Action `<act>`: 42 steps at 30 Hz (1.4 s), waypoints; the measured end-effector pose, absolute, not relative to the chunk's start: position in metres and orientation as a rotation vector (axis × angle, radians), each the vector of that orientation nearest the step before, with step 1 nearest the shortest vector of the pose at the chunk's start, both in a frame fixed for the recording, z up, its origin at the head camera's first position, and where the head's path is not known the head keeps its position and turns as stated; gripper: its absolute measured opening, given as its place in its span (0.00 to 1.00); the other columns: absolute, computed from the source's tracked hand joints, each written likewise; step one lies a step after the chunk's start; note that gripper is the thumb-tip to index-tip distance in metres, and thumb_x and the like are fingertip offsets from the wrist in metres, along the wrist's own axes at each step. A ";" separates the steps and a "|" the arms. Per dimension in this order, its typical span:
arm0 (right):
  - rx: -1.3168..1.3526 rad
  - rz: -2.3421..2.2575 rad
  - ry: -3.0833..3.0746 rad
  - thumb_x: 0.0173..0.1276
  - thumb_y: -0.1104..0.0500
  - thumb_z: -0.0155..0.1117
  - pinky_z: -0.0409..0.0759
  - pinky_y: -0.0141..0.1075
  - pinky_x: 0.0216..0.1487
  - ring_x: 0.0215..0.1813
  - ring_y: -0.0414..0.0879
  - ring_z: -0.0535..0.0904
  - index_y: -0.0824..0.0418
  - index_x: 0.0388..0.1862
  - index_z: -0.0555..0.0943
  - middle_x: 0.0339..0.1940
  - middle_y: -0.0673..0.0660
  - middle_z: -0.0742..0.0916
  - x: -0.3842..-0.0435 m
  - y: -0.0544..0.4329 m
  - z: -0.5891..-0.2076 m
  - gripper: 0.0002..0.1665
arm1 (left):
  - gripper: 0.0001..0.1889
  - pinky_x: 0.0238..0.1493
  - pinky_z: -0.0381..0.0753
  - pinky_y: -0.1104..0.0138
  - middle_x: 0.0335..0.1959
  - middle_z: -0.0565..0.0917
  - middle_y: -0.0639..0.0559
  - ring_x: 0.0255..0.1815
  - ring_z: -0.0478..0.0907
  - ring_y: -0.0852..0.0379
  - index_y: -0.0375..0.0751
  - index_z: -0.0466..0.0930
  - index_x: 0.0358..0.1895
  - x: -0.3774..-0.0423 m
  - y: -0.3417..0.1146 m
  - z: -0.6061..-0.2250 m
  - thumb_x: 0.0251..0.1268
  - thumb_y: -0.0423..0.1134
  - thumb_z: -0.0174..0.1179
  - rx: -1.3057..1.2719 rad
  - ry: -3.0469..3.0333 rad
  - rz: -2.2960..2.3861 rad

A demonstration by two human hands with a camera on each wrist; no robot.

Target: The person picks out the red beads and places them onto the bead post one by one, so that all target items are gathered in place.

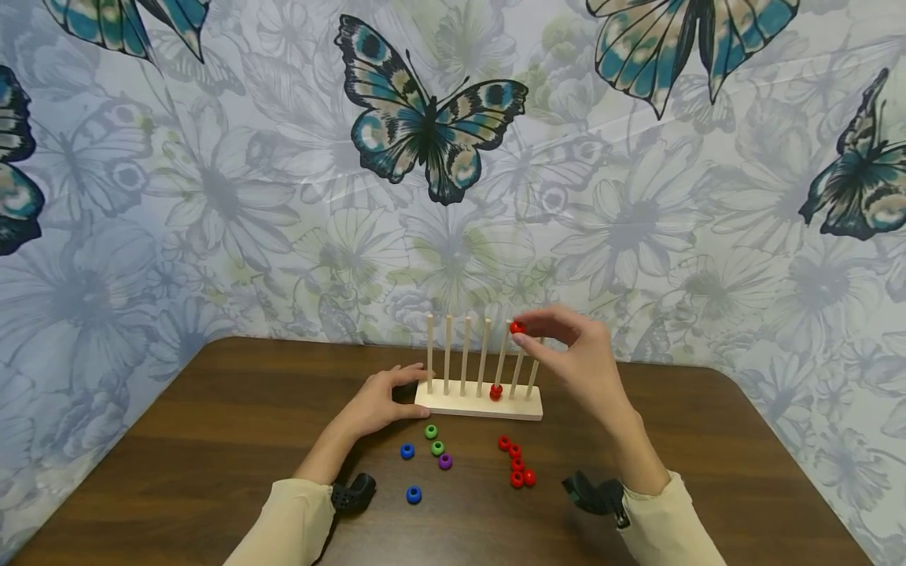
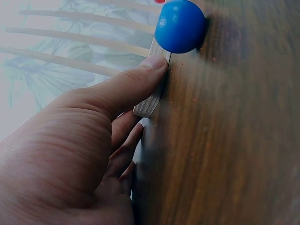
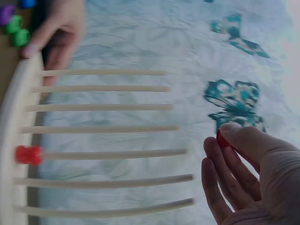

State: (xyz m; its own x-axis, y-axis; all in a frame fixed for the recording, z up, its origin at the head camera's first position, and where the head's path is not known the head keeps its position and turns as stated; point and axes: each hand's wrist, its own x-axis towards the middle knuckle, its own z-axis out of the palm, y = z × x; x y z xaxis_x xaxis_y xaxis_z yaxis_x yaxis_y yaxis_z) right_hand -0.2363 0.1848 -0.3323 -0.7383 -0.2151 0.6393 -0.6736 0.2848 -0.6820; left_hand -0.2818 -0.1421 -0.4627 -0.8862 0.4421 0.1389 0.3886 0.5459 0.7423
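Observation:
A wooden peg stand with several upright pegs sits near the table's far side. My left hand grips the left end of its base, thumb in front and fingers behind. Between thumb and forefinger my right hand pinches a red bead, close to the top of the fifth peg from the left. In the right wrist view that bead is mostly covered by the fingers and stands off the peg's tip. Two red beads are stacked at the bottom of that same peg.
Loose red beads lie in front of the stand's right half. Left of them are two green beads, a purple bead and two blue beads. A butterfly-patterned cloth hangs behind the brown table.

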 end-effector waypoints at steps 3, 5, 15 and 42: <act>0.777 1.425 -2.067 0.66 0.67 0.78 0.88 0.33 0.54 0.47 0.44 0.91 0.60 0.50 0.90 0.45 0.53 0.93 -0.241 0.182 -0.324 0.14 | 0.33 0.79 0.52 0.29 0.81 0.68 0.40 0.83 0.51 0.24 0.46 0.79 0.72 -0.282 -0.142 -0.462 0.64 0.46 0.76 0.727 2.700 1.269; 0.753 1.376 -2.044 0.66 0.66 0.78 0.88 0.32 0.53 0.47 0.43 0.91 0.59 0.50 0.91 0.45 0.52 0.93 -0.244 0.179 -0.320 0.13 | 0.33 0.79 0.52 0.29 0.81 0.68 0.40 0.83 0.51 0.24 0.46 0.79 0.72 -0.282 -0.142 -0.462 0.64 0.46 0.76 0.728 2.699 1.268; 0.663 1.110 -2.096 0.63 0.64 0.81 0.84 0.31 0.47 0.44 0.46 0.92 0.57 0.46 0.92 0.41 0.49 0.94 -0.256 0.170 -0.325 0.12 | 0.33 0.78 0.52 0.28 0.80 0.69 0.39 0.83 0.51 0.23 0.46 0.80 0.72 -0.282 -0.144 -0.462 0.64 0.47 0.76 0.725 2.703 1.273; 0.677 1.066 -2.276 0.64 0.65 0.80 0.85 0.40 0.44 0.39 0.47 0.87 0.57 0.47 0.92 0.38 0.51 0.93 -0.254 0.174 -0.338 0.13 | 0.33 0.80 0.53 0.31 0.80 0.69 0.40 0.83 0.52 0.24 0.44 0.80 0.72 -0.281 -0.142 -0.462 0.63 0.46 0.77 0.718 2.703 1.278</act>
